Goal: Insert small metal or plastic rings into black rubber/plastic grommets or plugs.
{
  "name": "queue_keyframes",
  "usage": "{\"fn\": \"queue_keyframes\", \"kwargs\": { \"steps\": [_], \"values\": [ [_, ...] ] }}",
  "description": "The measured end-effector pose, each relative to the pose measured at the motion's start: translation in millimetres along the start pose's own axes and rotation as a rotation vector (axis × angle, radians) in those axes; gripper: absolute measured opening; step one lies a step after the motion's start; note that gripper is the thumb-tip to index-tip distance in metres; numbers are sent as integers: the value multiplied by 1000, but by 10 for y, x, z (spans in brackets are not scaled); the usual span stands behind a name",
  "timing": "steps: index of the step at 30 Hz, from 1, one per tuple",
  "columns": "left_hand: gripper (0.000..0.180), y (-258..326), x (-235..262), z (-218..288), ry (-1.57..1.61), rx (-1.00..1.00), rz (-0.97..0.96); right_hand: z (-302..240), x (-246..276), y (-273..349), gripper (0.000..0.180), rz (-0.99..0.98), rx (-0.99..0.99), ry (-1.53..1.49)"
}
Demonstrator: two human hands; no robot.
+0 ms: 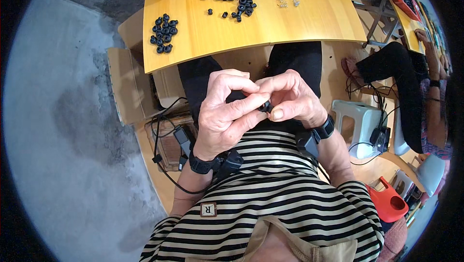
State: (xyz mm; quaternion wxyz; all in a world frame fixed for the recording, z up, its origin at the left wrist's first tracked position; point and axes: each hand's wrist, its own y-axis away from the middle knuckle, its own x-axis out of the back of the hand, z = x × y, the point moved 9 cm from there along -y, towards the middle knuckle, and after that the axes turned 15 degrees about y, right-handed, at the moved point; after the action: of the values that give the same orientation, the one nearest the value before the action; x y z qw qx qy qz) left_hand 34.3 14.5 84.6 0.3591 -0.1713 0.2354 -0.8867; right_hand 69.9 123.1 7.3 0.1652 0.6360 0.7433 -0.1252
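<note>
Left hand [223, 117] and right hand [290, 98] together, fingertip grip closed on a small black part [265, 107], below the tabletop [270, 20].

Both hands met close before the chest. The left hand [226, 112] curled, fingers bent inward; the right hand [290, 98] pinched thumb to forefinger. Both wrists wore bands.

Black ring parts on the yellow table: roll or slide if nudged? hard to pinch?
The black rings look round and squat, so lying flat they likely slide, not roll. Probably light: small and loosely heaped. Both hands, left hand and right hand, pinch one small black part by fingertips, so probably fiddly.
</note>
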Motion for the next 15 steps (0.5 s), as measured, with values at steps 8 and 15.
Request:
{"fn": "queue_keyframes", "kwargs": {
  "steps": [8, 15],
  "values": [
    [37, 37, -9, -51, 23, -11, 10, 107, -30, -18, 10, 82, 114, -13],
    [36, 23, -70, 62, -131, -99, -39, 103, -102, 28, 13, 44, -25, 100]
  ]
}}
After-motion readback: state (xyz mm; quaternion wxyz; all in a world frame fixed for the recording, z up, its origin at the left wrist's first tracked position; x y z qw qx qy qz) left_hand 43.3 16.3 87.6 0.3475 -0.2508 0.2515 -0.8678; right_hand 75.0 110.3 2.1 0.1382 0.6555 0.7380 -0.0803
